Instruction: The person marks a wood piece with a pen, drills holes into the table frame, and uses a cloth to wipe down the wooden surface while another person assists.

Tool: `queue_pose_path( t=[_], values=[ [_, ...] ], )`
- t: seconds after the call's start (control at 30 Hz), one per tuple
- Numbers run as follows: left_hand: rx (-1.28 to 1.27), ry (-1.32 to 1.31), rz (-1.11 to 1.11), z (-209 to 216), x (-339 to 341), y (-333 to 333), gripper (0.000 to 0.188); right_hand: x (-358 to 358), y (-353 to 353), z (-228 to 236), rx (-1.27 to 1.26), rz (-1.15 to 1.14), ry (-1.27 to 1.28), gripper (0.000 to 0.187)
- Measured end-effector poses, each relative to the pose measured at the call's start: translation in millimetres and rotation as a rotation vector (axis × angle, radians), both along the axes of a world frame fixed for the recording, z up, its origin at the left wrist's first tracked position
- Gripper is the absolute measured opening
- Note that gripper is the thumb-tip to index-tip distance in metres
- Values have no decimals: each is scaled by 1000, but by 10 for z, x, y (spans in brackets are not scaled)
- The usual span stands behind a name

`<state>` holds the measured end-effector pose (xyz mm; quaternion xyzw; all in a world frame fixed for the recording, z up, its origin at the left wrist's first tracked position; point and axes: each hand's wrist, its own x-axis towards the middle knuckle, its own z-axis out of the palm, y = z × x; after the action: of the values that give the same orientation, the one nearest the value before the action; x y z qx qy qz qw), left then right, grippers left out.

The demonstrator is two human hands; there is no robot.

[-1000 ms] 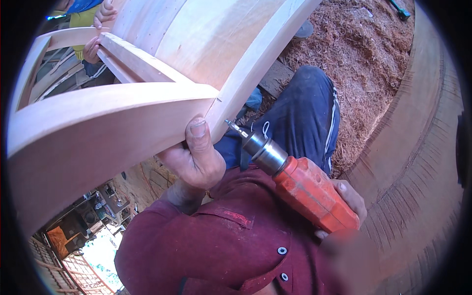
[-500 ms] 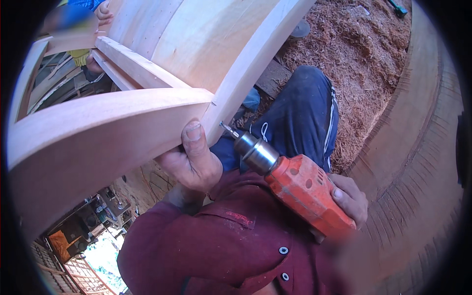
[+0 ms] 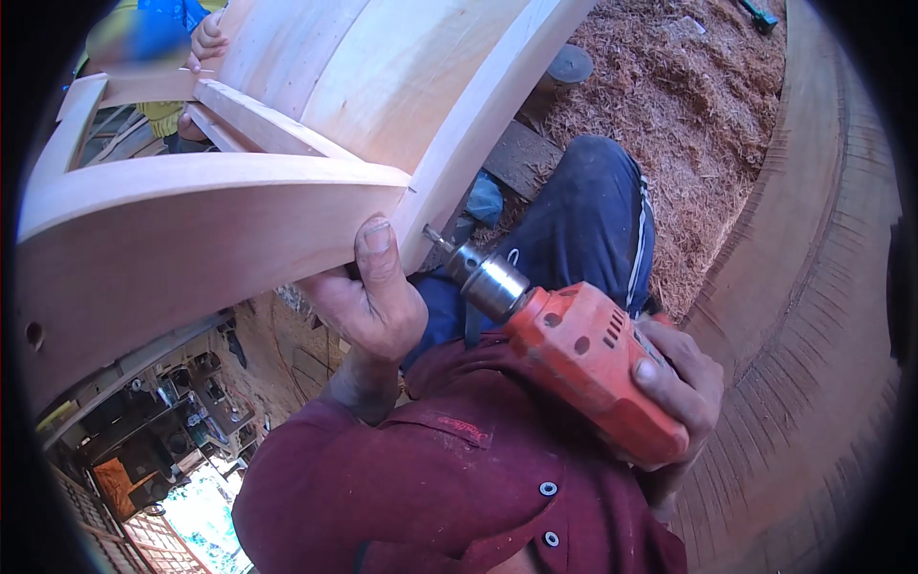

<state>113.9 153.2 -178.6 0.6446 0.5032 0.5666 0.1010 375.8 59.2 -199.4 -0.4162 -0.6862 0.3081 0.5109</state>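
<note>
My right hand (image 3: 684, 378) is wrapped round an orange-red power drill (image 3: 593, 368) with a silver chuck. The drill's bit (image 3: 438, 237) meets the side of a pale wooden rail (image 3: 478, 124), close to its lower end. With the thumb in front and the fingers behind, my left hand (image 3: 373, 297) grips the lower edge of a wide curved wooden board (image 3: 210, 215). That board butts against the rail at a corner, where a small dark mark shows. My left fingers are mostly hidden behind the wood.
Another person's hand (image 3: 207, 40) rests on the far edge of a broad wooden panel (image 3: 382, 77). Wood shavings (image 3: 669, 124) cover the ground beyond my knee. A large curved timber slab (image 3: 813, 316) lies along the right. Cluttered shelving (image 3: 182, 421) appears at lower left.
The drill has tilted slightly, and less of its bit shows outside the rail. The wooden frame has shifted a little in view. My left hand keeps its hold on the board.
</note>
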Motion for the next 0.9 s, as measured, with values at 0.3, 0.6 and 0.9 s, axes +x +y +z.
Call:
queue_pose_path(
  t=[0.3, 0.6, 0.9],
  values=[
    [-31, 13, 83, -56, -37, -59, 52, 34, -103, -82, -222, 74, 259, 81],
    [22, 10, -17, 7, -20, -8, 52, 108, -150, -215, -314, 237, 299, 95],
    [-66, -9, 51, -73, -42, -57, 54, 84, -160, -234, -342, 187, 329, 94]
  ],
)
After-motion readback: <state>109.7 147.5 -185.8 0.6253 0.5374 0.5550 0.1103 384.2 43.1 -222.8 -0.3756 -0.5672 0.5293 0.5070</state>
